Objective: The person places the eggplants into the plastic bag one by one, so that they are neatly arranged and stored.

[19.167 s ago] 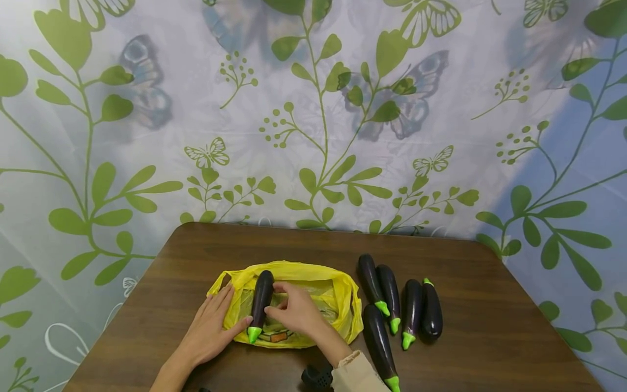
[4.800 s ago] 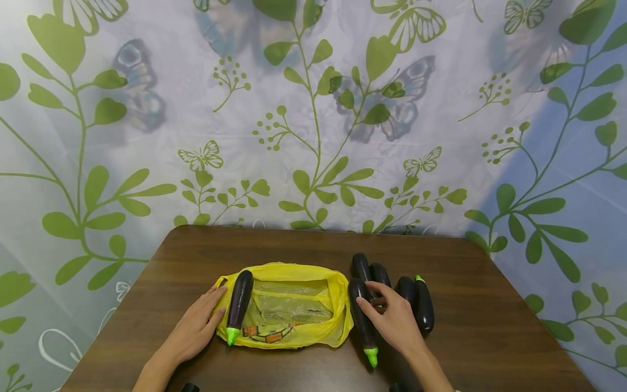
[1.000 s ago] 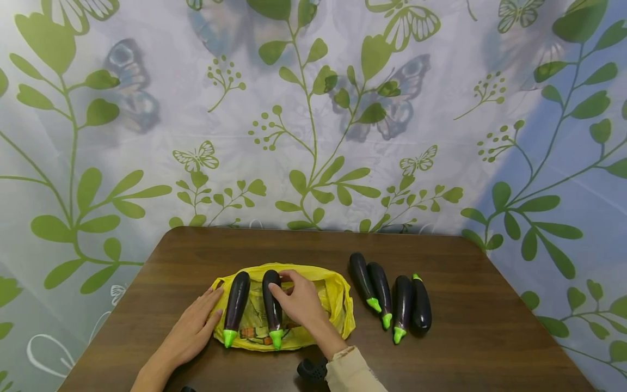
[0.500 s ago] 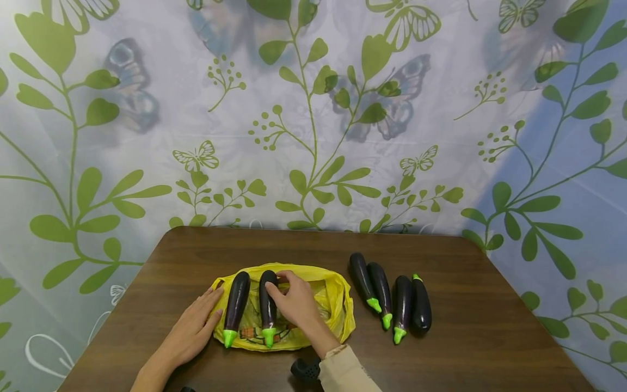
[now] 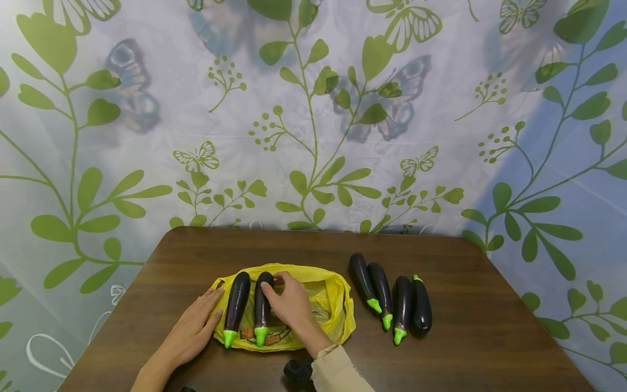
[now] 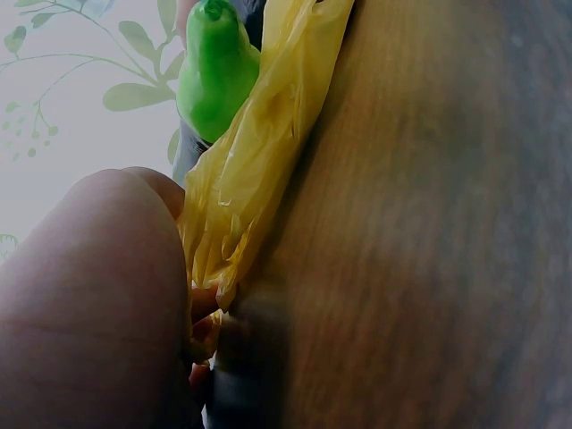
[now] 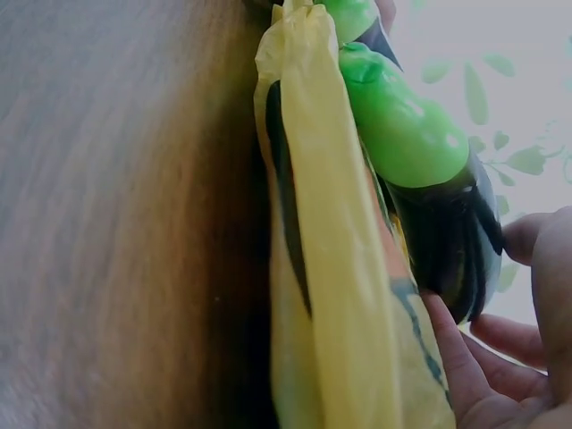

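The held eggplant [image 5: 262, 311] is lying lengthwise over the yellow plastic bag [image 5: 343, 294], its green stem end pointing toward the person; whether it is resting on the plastic cannot be told; the right hand [image 5: 292, 306] is gripping it near its far end, thumb and fingers pinching the dark body; a second eggplant [image 5: 237, 305] is lying just beside it to the left, over the bag's left part, its stem end likewise facing the person; the left hand [image 5: 194, 328] is resting at the bag's left edge, fingers extended and touching the plastic; four more eggplants [image 5: 403, 305] are lying on the brown table [image 5: 470, 316] to the right of the bag, three stems pointing toward the person, the rightmost stem pointing away.
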`<action>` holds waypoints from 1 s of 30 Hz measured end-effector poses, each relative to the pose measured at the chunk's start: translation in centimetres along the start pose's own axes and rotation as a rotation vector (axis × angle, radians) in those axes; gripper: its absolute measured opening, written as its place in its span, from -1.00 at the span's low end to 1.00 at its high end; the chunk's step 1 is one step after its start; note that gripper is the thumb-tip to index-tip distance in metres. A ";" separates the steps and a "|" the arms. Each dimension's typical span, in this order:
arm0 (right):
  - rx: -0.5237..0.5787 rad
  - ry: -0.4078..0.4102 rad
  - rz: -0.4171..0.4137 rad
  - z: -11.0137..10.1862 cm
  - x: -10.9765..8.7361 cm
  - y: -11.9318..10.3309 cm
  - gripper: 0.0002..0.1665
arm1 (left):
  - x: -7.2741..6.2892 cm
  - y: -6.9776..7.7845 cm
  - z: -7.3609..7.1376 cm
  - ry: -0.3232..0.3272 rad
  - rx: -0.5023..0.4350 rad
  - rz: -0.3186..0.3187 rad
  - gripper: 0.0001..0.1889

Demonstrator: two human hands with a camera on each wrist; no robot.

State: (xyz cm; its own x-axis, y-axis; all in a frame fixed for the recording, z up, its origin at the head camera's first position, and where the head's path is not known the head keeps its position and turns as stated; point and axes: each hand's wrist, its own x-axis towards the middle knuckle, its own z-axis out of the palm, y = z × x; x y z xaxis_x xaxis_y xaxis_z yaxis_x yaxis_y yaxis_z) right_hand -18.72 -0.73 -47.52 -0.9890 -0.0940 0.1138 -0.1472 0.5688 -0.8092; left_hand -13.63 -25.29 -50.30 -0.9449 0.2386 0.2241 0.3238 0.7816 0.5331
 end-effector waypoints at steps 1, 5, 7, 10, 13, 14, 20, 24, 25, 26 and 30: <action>-0.003 0.002 0.001 0.1 0.0 0.0 -0.39 | 0.0 0.0 0.0 0.001 0.000 0.000 -0.44; -0.019 0.009 0.013 0.5 -0.1 0.0 -0.39 | -0.1 0.0 0.0 0.000 -0.005 -0.006 -0.44; -0.026 0.014 0.021 0.6 -0.1 0.0 -0.39 | -0.2 0.0 0.0 0.001 -0.005 -0.004 -0.44; -0.032 0.021 0.023 0.7 -0.1 -0.1 -0.39 | -0.2 0.0 0.0 0.004 -0.005 -0.002 -0.44; -0.043 0.026 0.022 0.8 -0.1 -0.3 -0.39 | -0.1 0.0 0.0 0.008 0.001 0.003 -0.44; -0.046 0.028 0.021 0.8 -0.1 -0.4 -0.39 | -0.1 0.0 0.0 0.008 0.001 0.003 -0.44; -0.057 0.028 0.027 0.9 -0.2 -0.5 -0.41 | -0.1 0.0 0.0 0.007 0.005 0.006 -0.45; -0.050 0.008 0.012 0.8 -0.4 -0.3 -0.42 | 0.0 0.2 -0.2 0.014 0.017 0.015 -0.46; -0.048 0.002 0.009 0.8 -0.4 -0.3 -0.43 | 0.1 0.2 -0.2 0.016 0.021 0.016 -0.47; -0.046 -0.004 0.004 0.8 -0.4 -0.2 -0.44 | 0.1 0.2 -0.2 0.015 0.021 0.015 -0.47; -0.045 -0.021 -0.004 0.8 -0.6 0.0 -0.46 | 0.0 0.2 -0.2 0.021 0.022 0.017 -0.47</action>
State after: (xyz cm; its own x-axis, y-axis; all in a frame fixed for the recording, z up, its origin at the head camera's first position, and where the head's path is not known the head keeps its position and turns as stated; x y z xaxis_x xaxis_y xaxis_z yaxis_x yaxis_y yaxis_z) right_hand -18.14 -1.36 -48.06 -0.9881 -0.1133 0.1045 -0.1520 0.6043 -0.7822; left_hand -13.57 -25.23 -50.09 -0.9379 0.2400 0.2507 0.3388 0.7898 0.5114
